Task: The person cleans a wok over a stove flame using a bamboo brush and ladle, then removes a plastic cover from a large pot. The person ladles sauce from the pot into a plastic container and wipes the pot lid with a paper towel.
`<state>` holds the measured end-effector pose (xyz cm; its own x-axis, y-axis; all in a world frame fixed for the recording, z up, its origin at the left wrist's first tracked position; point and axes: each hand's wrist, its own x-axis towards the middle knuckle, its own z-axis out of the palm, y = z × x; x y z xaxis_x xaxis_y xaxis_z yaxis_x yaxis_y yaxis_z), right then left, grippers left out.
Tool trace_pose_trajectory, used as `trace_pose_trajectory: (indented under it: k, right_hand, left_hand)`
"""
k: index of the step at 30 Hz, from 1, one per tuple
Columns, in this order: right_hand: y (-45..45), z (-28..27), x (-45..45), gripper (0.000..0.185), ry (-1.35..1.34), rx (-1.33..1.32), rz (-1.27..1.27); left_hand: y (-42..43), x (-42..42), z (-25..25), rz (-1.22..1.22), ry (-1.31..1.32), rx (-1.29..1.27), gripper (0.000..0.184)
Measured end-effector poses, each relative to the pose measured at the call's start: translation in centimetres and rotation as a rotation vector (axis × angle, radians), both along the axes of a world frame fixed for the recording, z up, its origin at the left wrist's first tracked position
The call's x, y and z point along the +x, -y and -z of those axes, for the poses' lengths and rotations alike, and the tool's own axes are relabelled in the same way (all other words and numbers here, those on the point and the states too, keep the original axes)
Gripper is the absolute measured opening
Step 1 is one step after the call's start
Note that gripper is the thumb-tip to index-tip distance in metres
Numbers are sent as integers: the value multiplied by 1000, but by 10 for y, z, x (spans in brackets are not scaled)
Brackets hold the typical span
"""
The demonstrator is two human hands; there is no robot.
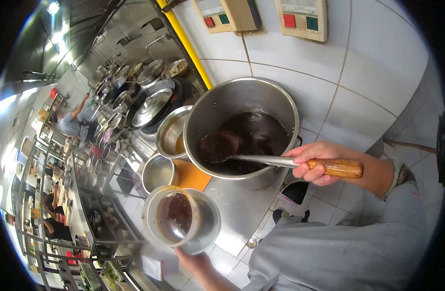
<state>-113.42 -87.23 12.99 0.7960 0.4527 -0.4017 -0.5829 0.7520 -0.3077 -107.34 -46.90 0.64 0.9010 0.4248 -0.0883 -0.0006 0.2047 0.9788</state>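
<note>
Forearm [374, 169] outstretched, right hand [323, 152] around ladle [266, 159]

Access to the pot [232, 104] is through its open top, from above or from the person's side. The tiled wall [373, 58] closes the far side; the yellow pipe [183, 39] runs down beside the rim. At left, the upper steel bowl [166, 132] stands just beside the pot and the lower steel bowl [148, 170] near it, limiting side entry. The ladle [261, 159], gripped by the right hand [313, 164], bars the near-right rim. Between the pot and the container [209, 223] at the left hand [192, 262], a gap remains above the orange board [194, 175] and steel countertop [239, 208]; the raised pot rim obstructs low passage.
</note>
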Motion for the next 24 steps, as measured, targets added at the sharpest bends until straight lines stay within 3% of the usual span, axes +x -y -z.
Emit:
trace_pose_trajectory:
  k: [4, 6, 8, 10, 14, 16, 19, 21, 24]
  right_hand:
    - [-22, 6, -10, 17, 69, 35, 60]
    - [-30, 7, -10, 36, 94, -99, 90]
    - [-48, -12, -11, 34, 73, -268, 141]
    - [-62, -26, -11, 36, 83, -684, 123]
    - [-78, -40, -7, 43, 66, -889, 142]
    - [-77, -41, -6, 41, 18, -910, 144]
    - [-68, -43, -5, 15, -52, -696, 141]
    - [-71, -52, -11, 9, -42, -681, 123]
    - [-75, -61, -19, 15, -13, -668, 113]
  left_hand:
    - [-13, 14, 8, 114, 9, -61, 47]
    - [-17, 19, 9, 169, 41, -79, 46]
    - [-13, 23, 3, 232, -14, -203, 50]
    - [-13, 33, 8, 312, -22, -435, 54]
    - [-12, 55, 36, 420, -31, -476, 52]
    - [-7, 56, 33, 481, -39, -421, 51]
    - [0, 61, 42, 516, -69, -395, 50]
    - [3, 72, 59, 548, -87, -416, 50]
    - [9, 80, 78, 552, -129, -415, 49]
